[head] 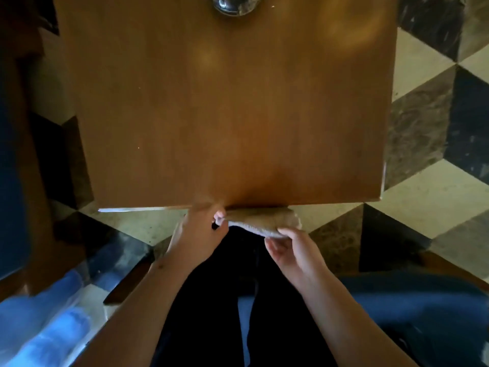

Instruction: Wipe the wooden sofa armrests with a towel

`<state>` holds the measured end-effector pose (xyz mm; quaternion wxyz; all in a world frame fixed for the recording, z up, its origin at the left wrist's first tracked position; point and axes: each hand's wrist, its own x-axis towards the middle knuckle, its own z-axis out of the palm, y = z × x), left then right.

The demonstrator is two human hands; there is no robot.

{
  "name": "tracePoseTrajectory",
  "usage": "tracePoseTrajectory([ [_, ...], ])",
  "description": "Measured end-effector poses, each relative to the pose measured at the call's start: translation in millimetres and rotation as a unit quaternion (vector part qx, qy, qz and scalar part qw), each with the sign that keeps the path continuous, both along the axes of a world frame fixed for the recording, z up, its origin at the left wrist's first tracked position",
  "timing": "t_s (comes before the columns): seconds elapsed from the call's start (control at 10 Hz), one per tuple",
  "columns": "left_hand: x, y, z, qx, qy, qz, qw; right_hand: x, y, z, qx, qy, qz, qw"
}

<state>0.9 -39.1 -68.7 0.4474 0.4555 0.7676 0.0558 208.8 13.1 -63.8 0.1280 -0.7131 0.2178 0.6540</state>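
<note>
**Towel in hand, no armrest wiped yet**

Towel [258, 223] — small, pale, bunched — held between both hands just below the near edge of a wooden table [227, 107], touching or nearly touching that edge; hard to tell which. Left hand [201, 234] pinching the towel's left end between curled fingers. Right hand [293, 250] gripping the right end, thumb on top, fingers tucked beneath. Looks like gathering or folding the cloth, not wiping.

Outward: dark glass object [234, 5] at the table's far edge, cut off by the frame. Checkered tile floor [434, 144] all around. Blue cushion [428, 313] at lower right, dark wooden frame [29, 165] at far left — likely sofa parts, too blurred to confirm an armrest.

Judgement: early stage. Towel ready; wiping of the armrests apparently all left to do.
</note>
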Motion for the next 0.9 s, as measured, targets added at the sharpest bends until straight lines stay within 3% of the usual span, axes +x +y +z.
tracePoseTrajectory([
  [0.3,-53.2,98.0,-29.3,-0.026,-0.007,-0.037,0.999,-55.5,97.5,-20.4,0.081,-0.008,0.148,0.986],
  [0.6,-71.6,149.5,-46.1,-0.026,0.038,-0.045,0.998,-78.9,140.0,-41.8,0.079,-0.03,0.188,0.979],
  [0.7,-70.0,160.5,-39.8,-0.011,0.054,-0.028,0.998,-82.8,148.7,-36.9,0.09,-0.019,0.191,0.977],
  [0.8,-71.6,178.8,-10.0,-0.034,0.068,-0.071,0.995,-99.5,157.9,-15.2,0.086,-0.01,0.22,0.972],
  [0.9,-78.9,211.2,41.2,-0.022,0.075,-0.1,0.992,-123.9,182.6,33.3,0.149,-0.011,0.288,0.946],
])
